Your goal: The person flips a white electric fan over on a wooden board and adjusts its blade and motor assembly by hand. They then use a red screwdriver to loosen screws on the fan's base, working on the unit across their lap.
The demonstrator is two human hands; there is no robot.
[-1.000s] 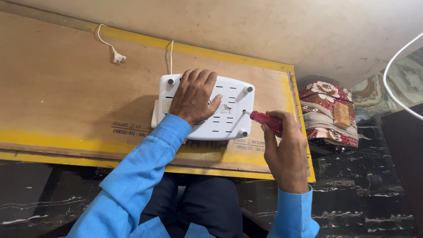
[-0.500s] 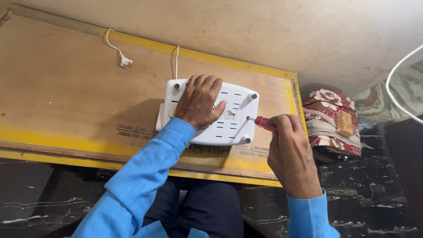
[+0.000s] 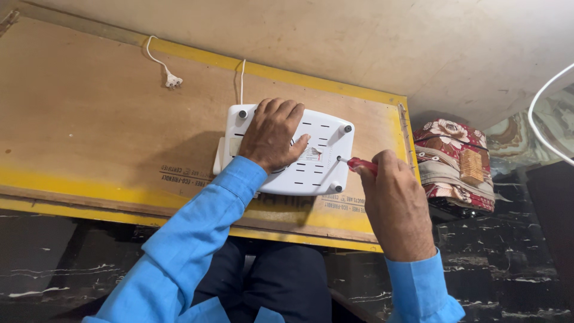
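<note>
A white plastic device (image 3: 314,170) lies upside down on a plywood board (image 3: 89,119), its small feet and vent slots facing up. My left hand (image 3: 272,134) lies flat on its underside and presses it down. My right hand (image 3: 394,203) grips a red-handled screwdriver (image 3: 361,164). The screwdriver's tip touches the device near its right edge, between the two right-hand feet. Both arms wear blue sleeves.
A white cord with a plug (image 3: 170,79) lies on the board at the back, and a second white cord (image 3: 241,81) runs from the device toward the wall. A patterned red cloth bundle (image 3: 457,161) sits right of the board. A white cable (image 3: 541,119) curves at far right.
My right hand has moved with the screwdriver, so its tip now sits at the device's right edge instead of over its middle. My left hand stays on the device.
</note>
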